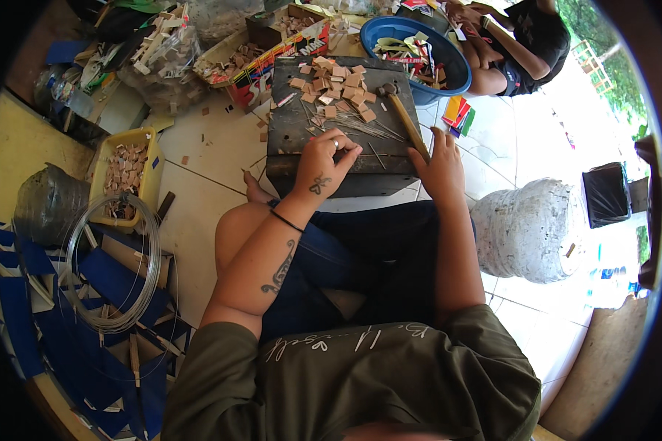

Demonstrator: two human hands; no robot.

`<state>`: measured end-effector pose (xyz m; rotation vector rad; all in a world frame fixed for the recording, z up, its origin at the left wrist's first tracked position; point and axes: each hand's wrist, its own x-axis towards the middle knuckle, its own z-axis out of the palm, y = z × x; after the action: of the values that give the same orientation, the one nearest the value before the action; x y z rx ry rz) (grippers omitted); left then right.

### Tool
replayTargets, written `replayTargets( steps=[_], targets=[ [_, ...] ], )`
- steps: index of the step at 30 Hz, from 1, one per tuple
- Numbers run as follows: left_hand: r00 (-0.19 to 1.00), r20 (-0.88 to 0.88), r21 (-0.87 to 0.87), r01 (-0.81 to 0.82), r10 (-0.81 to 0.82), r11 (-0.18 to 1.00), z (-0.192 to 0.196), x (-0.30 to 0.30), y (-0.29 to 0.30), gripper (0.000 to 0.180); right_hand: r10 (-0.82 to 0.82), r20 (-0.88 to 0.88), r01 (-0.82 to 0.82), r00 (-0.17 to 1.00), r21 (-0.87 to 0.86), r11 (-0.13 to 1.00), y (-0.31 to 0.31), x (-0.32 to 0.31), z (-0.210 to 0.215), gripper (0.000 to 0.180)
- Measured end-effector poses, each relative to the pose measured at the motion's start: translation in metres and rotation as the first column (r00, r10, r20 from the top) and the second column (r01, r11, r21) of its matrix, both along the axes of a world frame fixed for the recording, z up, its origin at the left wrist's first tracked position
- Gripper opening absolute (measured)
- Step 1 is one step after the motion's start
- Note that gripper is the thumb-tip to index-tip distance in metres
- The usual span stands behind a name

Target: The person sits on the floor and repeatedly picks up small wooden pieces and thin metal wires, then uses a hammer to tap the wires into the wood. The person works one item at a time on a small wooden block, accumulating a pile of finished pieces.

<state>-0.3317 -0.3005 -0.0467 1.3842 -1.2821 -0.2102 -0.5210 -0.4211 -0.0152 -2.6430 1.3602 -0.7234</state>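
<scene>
Far left, the coil (153,268) of wire lies over blue pieces, with the yellow bin (154,167) of chips just behind it. Across to the worktop (287,132), and here's the left hand (326,163) above its near edge: fingers curled, thumb up against the forefinger, a closed grip, though I can't make out anything pinched in it. Beyond it sit the chips (335,84), heaped on the worktop; they look light, stiff and thin, best taken by 2 opposite edges. Nearer, the wires (364,129) fan out loose: fine, probably springy and slick, so an end pinched firmly looks safest. Then the hammer (407,123), lying slantwise along the right side, head away. It should be stiff and head-heavy, with the lower handle the place to hold. At that end comes the right hand (443,165), spread flat over the worktop's edge, thumb beside the handle, grip wide and not wrapped around it. Behind, the blue tub (457,62); farther right, 1 co-worker (537,37) sits.
</scene>
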Motion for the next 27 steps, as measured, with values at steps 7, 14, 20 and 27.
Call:
replayTargets(
  steps=[7,14,20,27],
  targets=[
    [1.0,-0.001,0.017,0.005,-0.005,1.0,-0.001,-0.001,0.002,0.009,0.063,0.139,-0.094,0.988,0.225,0.97,-0.018,-0.012,-0.026,0.041],
    [1.0,-0.014,0.032,0.024,-0.023,0.999,-0.004,-0.001,0.001,0.007,0.005,0.424,-0.317,0.906,0.669,0.673,0.048,-0.054,0.035,0.035],
    [0.998,-0.049,-0.022,0.028,-0.029,0.999,-0.008,-0.003,-0.001,0.01,0.244,0.233,-0.305,0.941,0.279,0.91,0.1,-0.059,0.065,0.037],
    [0.999,-0.039,-0.012,0.027,-0.027,1.0,-0.01,-0.002,-0.002,0.01,0.238,0.084,-0.252,0.967,0.223,0.942,0.112,-0.061,0.072,0.043]
  ],
)
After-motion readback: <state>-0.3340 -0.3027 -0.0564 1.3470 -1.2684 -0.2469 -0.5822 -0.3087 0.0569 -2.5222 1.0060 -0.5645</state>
